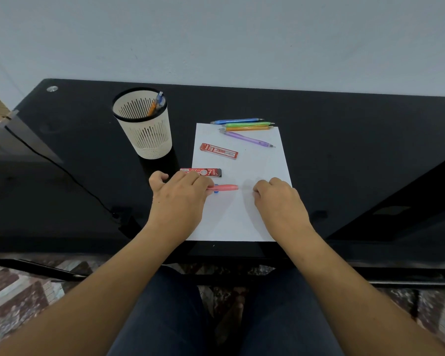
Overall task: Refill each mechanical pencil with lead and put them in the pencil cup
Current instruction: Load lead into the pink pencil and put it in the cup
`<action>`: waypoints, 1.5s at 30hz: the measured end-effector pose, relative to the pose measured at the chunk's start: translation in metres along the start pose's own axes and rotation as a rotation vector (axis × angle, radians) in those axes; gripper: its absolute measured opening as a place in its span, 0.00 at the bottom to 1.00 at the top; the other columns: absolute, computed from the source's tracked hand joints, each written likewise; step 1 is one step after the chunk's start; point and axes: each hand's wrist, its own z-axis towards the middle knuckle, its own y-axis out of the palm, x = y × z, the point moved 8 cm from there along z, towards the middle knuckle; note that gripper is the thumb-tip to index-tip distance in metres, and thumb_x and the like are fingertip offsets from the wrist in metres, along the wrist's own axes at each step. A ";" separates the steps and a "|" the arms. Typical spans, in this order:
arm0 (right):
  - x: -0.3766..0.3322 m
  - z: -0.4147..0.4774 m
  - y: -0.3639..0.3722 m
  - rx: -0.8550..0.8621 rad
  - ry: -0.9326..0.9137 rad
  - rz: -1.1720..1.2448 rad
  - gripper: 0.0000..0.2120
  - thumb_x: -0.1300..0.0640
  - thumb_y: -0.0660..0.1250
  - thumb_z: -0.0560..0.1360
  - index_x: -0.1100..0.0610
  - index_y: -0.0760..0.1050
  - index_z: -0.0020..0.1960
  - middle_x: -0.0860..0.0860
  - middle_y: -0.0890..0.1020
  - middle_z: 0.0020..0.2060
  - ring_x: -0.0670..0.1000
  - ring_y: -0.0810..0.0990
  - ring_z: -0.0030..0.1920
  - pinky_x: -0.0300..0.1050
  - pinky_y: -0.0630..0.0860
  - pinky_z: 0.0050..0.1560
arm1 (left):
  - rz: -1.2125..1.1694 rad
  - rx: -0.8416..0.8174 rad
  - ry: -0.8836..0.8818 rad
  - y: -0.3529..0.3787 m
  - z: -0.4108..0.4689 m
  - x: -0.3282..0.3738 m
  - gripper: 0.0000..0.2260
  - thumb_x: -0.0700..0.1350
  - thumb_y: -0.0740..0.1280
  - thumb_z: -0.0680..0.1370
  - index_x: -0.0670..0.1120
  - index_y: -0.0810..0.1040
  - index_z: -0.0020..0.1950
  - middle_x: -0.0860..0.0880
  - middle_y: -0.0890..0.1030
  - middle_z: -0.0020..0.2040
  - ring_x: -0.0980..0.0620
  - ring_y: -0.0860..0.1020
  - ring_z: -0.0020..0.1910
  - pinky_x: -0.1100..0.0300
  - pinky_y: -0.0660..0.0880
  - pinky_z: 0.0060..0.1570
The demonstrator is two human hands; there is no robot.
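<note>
My left hand [180,199] grips a pink mechanical pencil [225,187] with a blue clip, held level over the white paper sheet [257,163], its open end pointing right. My right hand [278,199] is pinched shut just right of that end; whether it holds a lead is too fine to tell. Blue [237,121], green [249,124], orange [247,128] and purple [248,139] pencils lie at the sheet's far edge. Two red lead cases [219,151] [201,172] lie nearby. The slotted cream pencil cup [144,124] holds two pencils [156,104].
The black glass table [344,140] backs onto a pale wall. A black cable [62,170] runs across its left part. The table's front edge is near my lap, with patterned floor tiles below.
</note>
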 end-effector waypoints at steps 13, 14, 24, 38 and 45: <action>0.013 -0.010 -0.003 -0.024 -0.032 0.100 0.13 0.57 0.56 0.81 0.55 0.77 0.58 0.52 0.74 0.47 0.52 0.72 0.45 0.48 0.73 0.50 | -0.025 -0.022 -0.015 -0.006 -0.004 0.005 0.07 0.44 0.74 0.72 0.50 0.82 0.49 0.53 0.83 0.45 0.49 0.80 0.45 0.49 0.58 0.54; 0.013 -0.010 -0.003 -0.018 -0.033 0.104 0.12 0.58 0.56 0.81 0.55 0.77 0.57 0.51 0.74 0.47 0.52 0.71 0.45 0.48 0.73 0.50 | -0.021 -0.026 -0.017 -0.007 -0.004 0.005 0.07 0.44 0.74 0.73 0.51 0.82 0.49 0.53 0.83 0.45 0.49 0.80 0.46 0.49 0.57 0.54; -0.002 -0.010 -0.012 0.059 -0.121 0.138 0.09 0.56 0.56 0.82 0.54 0.73 0.57 0.49 0.74 0.52 0.49 0.71 0.48 0.43 0.68 0.50 | -0.006 -0.091 -0.039 -0.007 -0.004 0.005 0.07 0.46 0.71 0.75 0.52 0.81 0.53 0.53 0.83 0.49 0.50 0.79 0.50 0.50 0.56 0.55; -0.012 -0.014 -0.024 0.051 -0.181 0.163 0.11 0.51 0.57 0.81 0.54 0.74 0.58 0.49 0.75 0.53 0.47 0.73 0.50 0.43 0.73 0.53 | -0.067 -0.064 -0.016 -0.010 -0.002 0.007 0.05 0.46 0.73 0.74 0.54 0.81 0.49 0.56 0.83 0.45 0.52 0.79 0.46 0.51 0.56 0.53; -0.013 -0.014 -0.024 0.023 -0.180 0.154 0.11 0.51 0.59 0.81 0.53 0.74 0.58 0.49 0.75 0.52 0.47 0.72 0.48 0.39 0.71 0.51 | -0.076 -0.067 0.002 -0.011 -0.003 0.010 0.05 0.44 0.73 0.74 0.54 0.82 0.47 0.56 0.82 0.43 0.51 0.79 0.44 0.52 0.55 0.51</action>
